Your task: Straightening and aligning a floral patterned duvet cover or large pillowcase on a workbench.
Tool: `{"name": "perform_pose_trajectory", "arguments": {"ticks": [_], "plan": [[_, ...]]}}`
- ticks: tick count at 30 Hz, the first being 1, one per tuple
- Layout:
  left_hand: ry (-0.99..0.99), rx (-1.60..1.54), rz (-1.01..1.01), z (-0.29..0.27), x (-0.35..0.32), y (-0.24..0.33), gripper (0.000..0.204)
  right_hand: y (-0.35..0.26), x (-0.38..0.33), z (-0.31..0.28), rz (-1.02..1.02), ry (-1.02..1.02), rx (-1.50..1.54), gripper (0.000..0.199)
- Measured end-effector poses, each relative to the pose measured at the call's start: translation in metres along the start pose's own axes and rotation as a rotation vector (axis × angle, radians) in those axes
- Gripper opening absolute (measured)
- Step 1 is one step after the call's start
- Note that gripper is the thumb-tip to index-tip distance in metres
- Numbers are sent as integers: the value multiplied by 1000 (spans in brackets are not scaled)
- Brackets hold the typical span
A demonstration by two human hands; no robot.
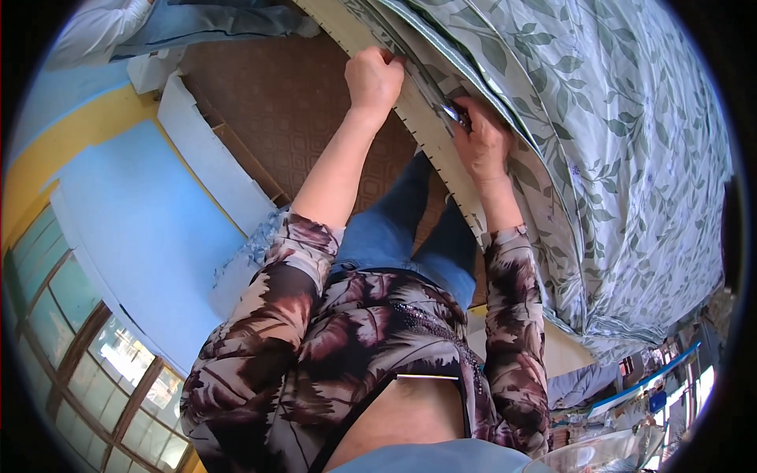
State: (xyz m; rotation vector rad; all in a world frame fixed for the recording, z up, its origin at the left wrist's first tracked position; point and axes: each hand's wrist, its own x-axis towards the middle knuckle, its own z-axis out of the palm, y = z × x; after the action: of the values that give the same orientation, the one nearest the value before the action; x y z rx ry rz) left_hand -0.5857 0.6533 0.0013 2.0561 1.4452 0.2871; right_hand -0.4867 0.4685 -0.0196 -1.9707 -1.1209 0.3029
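Floral fabric [623, 118], pale with grey-green leaves, lies in thick layers over the table on the right. At the far end, my left hand [375, 79] is closed, its fingertips pinching the fabric's edge beside the table rim. My right hand [484, 146] is nearer to me, at the layers' open edge. Its fingers are wrapped round a small shiny metal tool [453, 113] with a dark part; its exact kind is hard to make out. A piped seam [465, 67] runs along the upper layer.
The pale table edge [430, 146] has a row of dark marks and runs diagonally before my legs. Brown patterned floor [252, 102] lies to the left, beside a white ledge [209, 146] and a blue wall. Another person's jeans-clad leg [213, 31] shows at the upper left.
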Motion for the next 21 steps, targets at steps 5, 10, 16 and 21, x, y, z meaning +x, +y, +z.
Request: {"name": "perform_pose_trajectory", "arguments": {"ticks": [5, 10, 16, 21], "plan": [[2, 137, 117, -2, 11, -14, 23, 1, -2, 5, 14, -28, -16, 36], [-143, -347, -193, -17, 3, -22, 20, 2, -3, 4, 28, -11, 0, 37], [-133, -352, -131, -11, -4, -9, 21, 1, -4, 3, 24, -3, -34, 38], [-130, -137, -62, -1, 6, -14, 18, 2, -6, 5, 27, -17, -33, 40]]}}
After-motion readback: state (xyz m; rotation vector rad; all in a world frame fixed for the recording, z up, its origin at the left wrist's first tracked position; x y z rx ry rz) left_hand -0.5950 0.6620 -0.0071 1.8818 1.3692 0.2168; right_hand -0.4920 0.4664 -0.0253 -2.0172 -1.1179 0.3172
